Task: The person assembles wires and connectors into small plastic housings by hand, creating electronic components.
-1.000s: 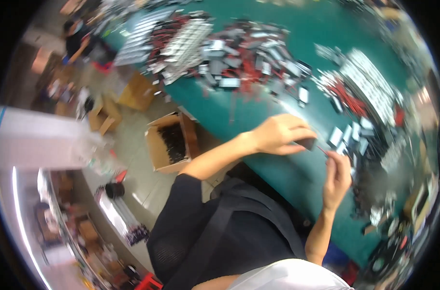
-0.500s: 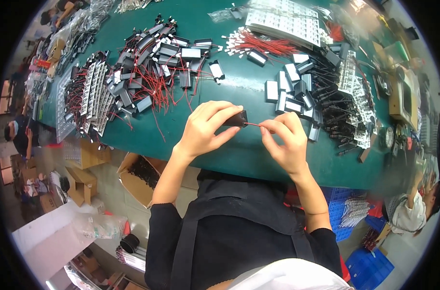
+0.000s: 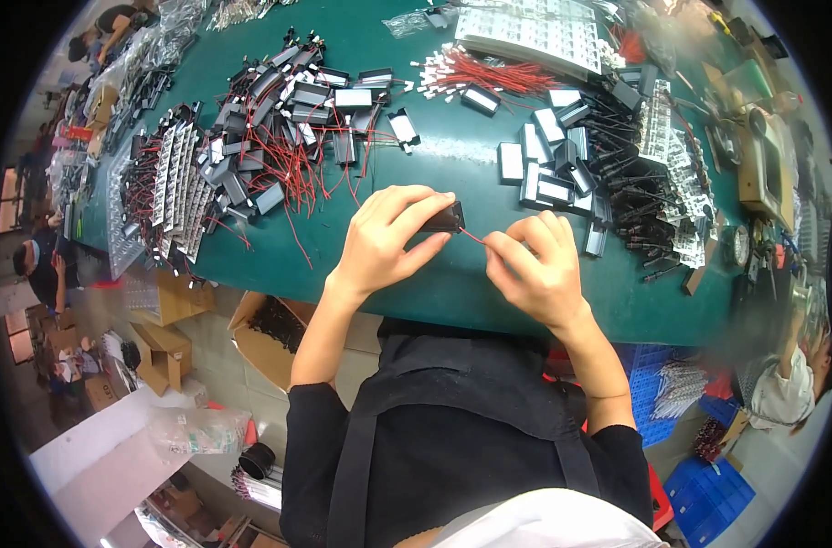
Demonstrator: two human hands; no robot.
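My left hand (image 3: 386, 236) grips a small black rectangular housing (image 3: 446, 219) between thumb and fingers, above the near part of the green table. A thin red wire (image 3: 472, 237) comes out of the housing's right end. My right hand (image 3: 536, 267) pinches this wire between thumb and forefinger, a short way from the housing. Whatever lies inside the housing is hidden. To the left beyond my hands is a heap of black housings with red wires (image 3: 292, 155). On the right sits a group of black housings with white faces (image 3: 555, 187).
Red wires with white connectors (image 3: 475, 75) lie at the back, beside stacked white panels (image 3: 535, 36). Black cables (image 3: 621, 151) and white strips (image 3: 685, 196) cover the right side. An open cardboard box (image 3: 268, 331) stands below the table's edge (image 3: 489, 321). People are at both sides.
My right hand has moved slightly left and down, and the red wire now slants down from the housing rather than running nearly level. My left hand keeps its grip.
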